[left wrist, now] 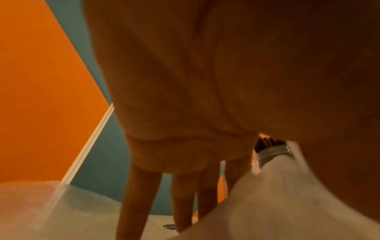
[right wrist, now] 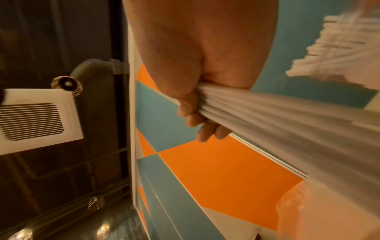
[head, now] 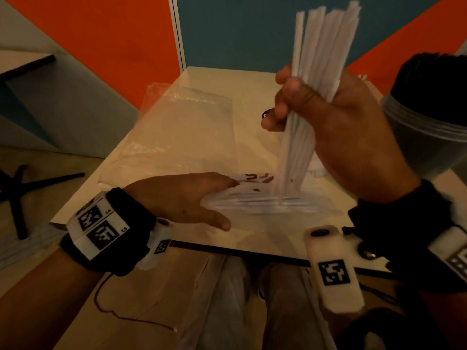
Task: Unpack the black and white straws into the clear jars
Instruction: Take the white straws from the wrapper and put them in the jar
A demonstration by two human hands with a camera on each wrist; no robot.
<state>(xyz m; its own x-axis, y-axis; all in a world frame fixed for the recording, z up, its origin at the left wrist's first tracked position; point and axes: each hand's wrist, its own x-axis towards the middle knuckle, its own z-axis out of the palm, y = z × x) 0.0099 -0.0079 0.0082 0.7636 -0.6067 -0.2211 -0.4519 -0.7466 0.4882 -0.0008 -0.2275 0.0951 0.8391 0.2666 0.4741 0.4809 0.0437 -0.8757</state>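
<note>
My right hand [head: 326, 117] grips a thick bundle of white straws [head: 321, 54] upright above the table, their lower ends just over a clear plastic bag [head: 290, 205]. More white straws [head: 255, 200] lie inside that bag. My left hand [head: 187, 198] lies flat on the bag's left end with straight fingers [left wrist: 185, 203]. In the right wrist view my right hand's fingers [right wrist: 197, 120] curl round the bundle of white straws [right wrist: 287, 116]. A clear jar [head: 427, 137] full of black straws [head: 434, 87] stands at the right edge. In the left wrist view the clear jar [left wrist: 271, 154] shows past my fingers.
An empty clear bag [head: 182, 125] lies on the cream table [head: 252, 82] behind my left hand. Orange and teal wall panels [head: 240, 29] stand behind the table. A chair base [head: 20, 188] is on the floor at left. My knees [head: 247, 304] are under the table's front edge.
</note>
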